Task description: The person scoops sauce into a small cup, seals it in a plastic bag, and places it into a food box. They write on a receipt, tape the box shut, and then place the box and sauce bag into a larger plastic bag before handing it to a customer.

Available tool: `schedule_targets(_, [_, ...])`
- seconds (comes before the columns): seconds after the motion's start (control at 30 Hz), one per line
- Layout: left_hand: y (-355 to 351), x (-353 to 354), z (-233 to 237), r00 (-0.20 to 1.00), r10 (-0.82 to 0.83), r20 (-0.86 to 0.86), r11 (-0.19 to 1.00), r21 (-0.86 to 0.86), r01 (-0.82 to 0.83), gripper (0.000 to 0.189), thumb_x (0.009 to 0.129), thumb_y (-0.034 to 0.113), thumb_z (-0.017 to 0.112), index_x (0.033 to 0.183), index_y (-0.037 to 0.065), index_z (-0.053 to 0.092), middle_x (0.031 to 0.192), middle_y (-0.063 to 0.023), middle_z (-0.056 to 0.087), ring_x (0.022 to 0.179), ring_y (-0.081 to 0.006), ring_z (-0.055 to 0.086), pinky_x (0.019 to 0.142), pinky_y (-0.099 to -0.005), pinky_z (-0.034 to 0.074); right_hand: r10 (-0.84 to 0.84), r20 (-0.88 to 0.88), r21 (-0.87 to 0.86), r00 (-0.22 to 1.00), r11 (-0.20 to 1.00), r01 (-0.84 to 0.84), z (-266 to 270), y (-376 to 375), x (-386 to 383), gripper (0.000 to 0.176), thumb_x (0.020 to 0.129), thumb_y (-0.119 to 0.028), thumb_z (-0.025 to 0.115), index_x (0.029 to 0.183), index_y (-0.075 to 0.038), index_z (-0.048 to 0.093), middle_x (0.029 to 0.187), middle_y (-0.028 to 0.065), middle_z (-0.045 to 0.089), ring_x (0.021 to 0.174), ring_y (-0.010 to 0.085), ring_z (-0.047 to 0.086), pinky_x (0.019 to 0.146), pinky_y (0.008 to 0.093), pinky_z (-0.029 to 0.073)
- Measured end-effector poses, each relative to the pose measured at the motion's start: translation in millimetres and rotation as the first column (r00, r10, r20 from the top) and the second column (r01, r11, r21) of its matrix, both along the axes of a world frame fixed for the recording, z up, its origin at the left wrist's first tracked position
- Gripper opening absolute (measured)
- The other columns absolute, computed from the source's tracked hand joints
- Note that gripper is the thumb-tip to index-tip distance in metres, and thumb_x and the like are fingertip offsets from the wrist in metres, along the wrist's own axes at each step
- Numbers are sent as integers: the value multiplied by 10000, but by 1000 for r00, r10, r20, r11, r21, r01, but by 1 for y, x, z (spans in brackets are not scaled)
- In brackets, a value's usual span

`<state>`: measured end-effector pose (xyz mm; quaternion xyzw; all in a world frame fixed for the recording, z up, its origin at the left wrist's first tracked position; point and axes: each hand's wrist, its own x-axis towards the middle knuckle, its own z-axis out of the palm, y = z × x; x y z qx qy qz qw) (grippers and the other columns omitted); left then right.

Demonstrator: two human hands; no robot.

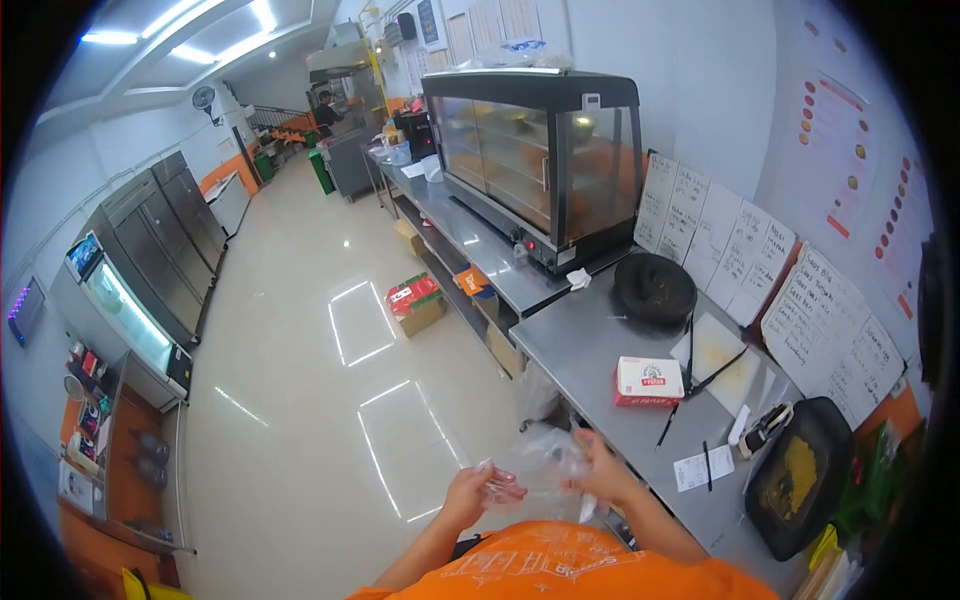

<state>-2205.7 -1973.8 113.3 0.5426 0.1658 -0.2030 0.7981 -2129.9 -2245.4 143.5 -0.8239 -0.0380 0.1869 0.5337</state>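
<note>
Thin, crumpled clear plastic point(548, 462) stretches between my two hands in front of my orange shirt. My left hand point(478, 494) has its fingers curled, with shiny plastic over the fingertips. At the other side my right hand point(602, 470) grips the plastic between thumb and fingers, beside the table's front edge. Whether the plastic is a bag or a disposable glove I cannot tell. On the steel table point(570, 345) to my right lies a white and red box point(649, 381), with a paper slip point(703, 468) and a black pen point(709, 466) nearer me.
A black pan point(655, 287), a white cutting board point(722, 352) with black tongs and a black tray point(800, 480) of yellow-brown crumbs share the table. Beyond stands a glass display warmer point(530, 160). A cardboard box point(416, 303) sits on the floor; fridges point(150, 230) line the left; a person point(326, 112) stands far back.
</note>
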Motion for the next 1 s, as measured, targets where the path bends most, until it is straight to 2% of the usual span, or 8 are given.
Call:
schedule_targets(0.1, [-10, -4, 14, 993, 118, 4, 905, -411, -106, 500, 1020, 414, 470, 1381, 68, 500, 1160, -228, 621, 1033, -366, 666, 816, -485, 577, 374, 81, 343, 924, 860, -378, -4, -1, -16, 1091, 688, -219, 898, 1508, -56, 198, 1424, 199, 437, 1293, 277, 473, 1066, 382, 401])
schedule_targets(0.17, [-15, -6, 27, 983, 181, -39, 851, -494, -177, 623, 966, 498, 518, 1409, 62, 474, 1086, -202, 630, 1106, -428, 619, 951, -580, 497, 370, 219, -64, 903, 929, -365, -18, 3, -20, 1204, 665, -245, 913, 1542, -63, 110, 1485, 198, 386, 1369, 285, 412, 1131, 406, 337])
schedule_targets(0.4, [19, -6, -22, 981, 148, 126, 713, -701, -17, 662, 949, 605, 461, 1405, 128, 509, 1061, -177, 669, 1173, -496, 549, 1039, -579, 393, -132, -325, 390, 937, 883, 260, -106, -6, 2, 375, 854, -18, 658, 1209, 21, 546, 1043, 105, 653, 845, 167, 639, 746, 313, 543])
schedule_targets(0.47, [32, 0, -39, 943, 281, 180, 363, -929, 69, 611, 959, 608, 456, 1258, 95, 603, 914, -94, 685, 1130, -338, 623, 1106, -665, 289, -192, -352, 425, 916, 839, 339, -84, -7, 2, 333, 856, -8, 638, 1182, 16, 575, 979, 91, 658, 814, 158, 635, 716, 305, 530])
schedule_targets(0.6, [37, 1, -27, 888, 292, 356, 339, -907, 252, 607, 950, 598, 504, 1163, 54, 668, 986, -108, 703, 992, -283, 645, 1101, -605, 343, -103, -415, 520, 904, 788, 329, -78, -19, 6, 274, 871, -6, 612, 1145, -9, 620, 912, 76, 663, 783, 155, 633, 654, 284, 514])
schedule_targets(0.67, [51, 4, -27, 936, -228, 269, 789, -512, 340, 443, 942, 459, 623, 1073, 38, 670, 924, -56, 704, 863, -214, 654, 1055, -581, 414, -112, -411, 501, 905, 801, 327, -64, -17, 4, 281, 872, -8, 609, 1153, -9, 617, 917, 75, 663, 775, 159, 633, 641, 291, 524])
schedule_targets(0.77, [29, -5, 9, 963, -223, 155, 866, -422, 268, 256, 933, 237, 681, 1086, 39, 633, 925, -59, 673, 919, -248, 664, 1043, -572, 431, -121, -461, 524, 879, 762, 380, -17, -8, -3, 264, 868, -9, 612, 1132, -10, 615, 915, 78, 662, 756, 165, 632, 616, 306, 538])
schedule_targets(1.0, [17, -10, 17, 959, 220, 176, 548, -836, 28, 273, 803, -20, 558, 1044, 99, 606, 826, -60, 632, 893, -300, 682, 998, -526, 466, -67, -290, 554, 955, 802, 224, -19, -12, -6, 186, 798, 62, 645, 948, -36, 596, 742, 43, 618, 621, 117, 601, 513, 274, 477])
